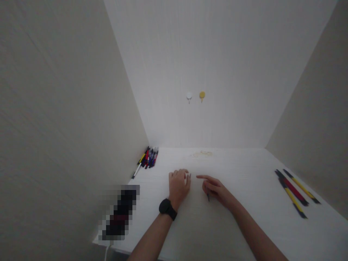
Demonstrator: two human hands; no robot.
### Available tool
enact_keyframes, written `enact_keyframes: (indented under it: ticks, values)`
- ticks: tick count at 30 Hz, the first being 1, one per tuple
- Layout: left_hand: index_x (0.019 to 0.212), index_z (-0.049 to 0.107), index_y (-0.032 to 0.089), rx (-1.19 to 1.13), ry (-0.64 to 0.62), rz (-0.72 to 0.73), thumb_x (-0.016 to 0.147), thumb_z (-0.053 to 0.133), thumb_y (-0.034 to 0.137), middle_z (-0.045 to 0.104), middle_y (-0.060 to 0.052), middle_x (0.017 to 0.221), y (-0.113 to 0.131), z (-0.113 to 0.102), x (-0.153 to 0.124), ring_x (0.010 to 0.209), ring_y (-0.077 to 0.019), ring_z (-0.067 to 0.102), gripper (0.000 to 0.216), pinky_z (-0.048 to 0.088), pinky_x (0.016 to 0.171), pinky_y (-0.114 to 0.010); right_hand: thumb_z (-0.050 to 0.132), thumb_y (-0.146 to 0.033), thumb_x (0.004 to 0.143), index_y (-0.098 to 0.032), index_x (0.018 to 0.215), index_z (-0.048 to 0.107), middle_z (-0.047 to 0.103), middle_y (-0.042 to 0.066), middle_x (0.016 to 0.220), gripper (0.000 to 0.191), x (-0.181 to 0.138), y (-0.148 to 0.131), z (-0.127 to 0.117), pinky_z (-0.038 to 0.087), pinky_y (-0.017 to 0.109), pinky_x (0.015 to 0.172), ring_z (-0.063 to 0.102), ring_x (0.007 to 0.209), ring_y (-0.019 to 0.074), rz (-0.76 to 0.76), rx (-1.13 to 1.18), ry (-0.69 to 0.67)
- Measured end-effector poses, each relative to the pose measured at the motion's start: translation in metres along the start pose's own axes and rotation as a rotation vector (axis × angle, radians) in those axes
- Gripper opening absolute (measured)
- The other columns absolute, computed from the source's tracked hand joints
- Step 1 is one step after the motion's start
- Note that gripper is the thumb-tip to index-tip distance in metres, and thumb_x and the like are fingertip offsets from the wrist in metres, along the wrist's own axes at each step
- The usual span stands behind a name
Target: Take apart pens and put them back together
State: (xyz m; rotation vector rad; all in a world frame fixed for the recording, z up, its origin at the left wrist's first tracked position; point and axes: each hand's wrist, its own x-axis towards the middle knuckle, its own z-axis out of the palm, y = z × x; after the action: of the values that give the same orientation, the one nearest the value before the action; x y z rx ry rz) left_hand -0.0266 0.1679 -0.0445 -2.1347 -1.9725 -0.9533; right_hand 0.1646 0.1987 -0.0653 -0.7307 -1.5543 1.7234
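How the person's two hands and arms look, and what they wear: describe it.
The left hand wears no glove; at its wrist sits a round black watch on a black strap. The right hand is gloveless too, with nothing worn at its wrist. No sleeves show.

The light is dim, grey and diffuse. The table is brightest toward the back; a soft shadow dulls it between the forearms. The left wall falls darker. Fine detail is soft, and coarse pixel blocks hide a patch at lower left.
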Motion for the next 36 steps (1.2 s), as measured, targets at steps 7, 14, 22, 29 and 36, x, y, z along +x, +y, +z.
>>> enact_keyframes:
  ticks: [7,14,22,29,36]
  values:
    - [0.098,0.057,0.018,-0.032,0.328,-0.192,0.095,0.035,0.021,0.066,-0.006,0.094,-0.011,-0.001,0.003,0.089,-0.0213,0.056,0.023,0.034,0.080,-0.036,0.064,-0.048,0.080,-0.021,0.105,0.052,0.055,-0.002,0.071,0.039,0.005,0.009,-0.008,0.014,0.023,0.044,0.028,0.046,0.0056,-0.089,0.069,0.188]
    - [0.097,0.057,0.018,-0.022,0.278,-0.133,0.095,0.036,0.021,0.064,-0.007,0.095,-0.009,-0.002,0.002,0.090,-0.0214,0.054,0.021,0.035,0.082,-0.037,0.061,-0.049,0.082,-0.020,0.098,0.053,0.056,-0.001,0.068,0.034,0.008,0.013,-0.012,0.022,0.024,0.049,0.036,0.052,0.0093,-0.144,0.004,0.253]
    - [0.093,0.060,0.020,0.076,-0.091,0.112,0.085,0.055,0.027,0.064,-0.006,0.090,-0.002,0.012,-0.002,0.089,-0.0241,0.054,0.012,0.034,0.083,-0.041,0.057,-0.046,0.085,-0.020,0.100,0.054,0.050,-0.003,0.064,0.030,0.009,0.016,-0.013,0.023,0.024,0.050,0.038,0.054,0.0102,-0.135,-0.012,0.231]
    - [0.101,0.060,0.018,-0.143,-0.157,0.097,0.085,0.053,0.015,0.065,-0.005,0.088,-0.009,0.026,-0.005,0.084,-0.0204,0.057,0.017,0.040,0.081,-0.036,0.060,-0.040,0.083,-0.020,0.096,0.053,0.048,-0.003,0.061,0.025,0.008,0.011,-0.012,0.025,0.025,0.051,0.040,0.057,0.0121,-0.142,0.144,0.239]
    - [0.107,0.059,0.020,-0.475,0.048,0.101,0.091,0.045,0.015,0.061,-0.004,0.087,-0.008,0.025,-0.002,0.084,-0.0176,0.055,0.022,0.043,0.080,-0.033,0.061,-0.044,0.082,-0.021,0.088,0.051,0.042,-0.003,0.061,0.025,0.005,0.002,-0.009,0.024,0.026,0.050,0.036,0.052,0.0108,-0.172,0.329,0.168]
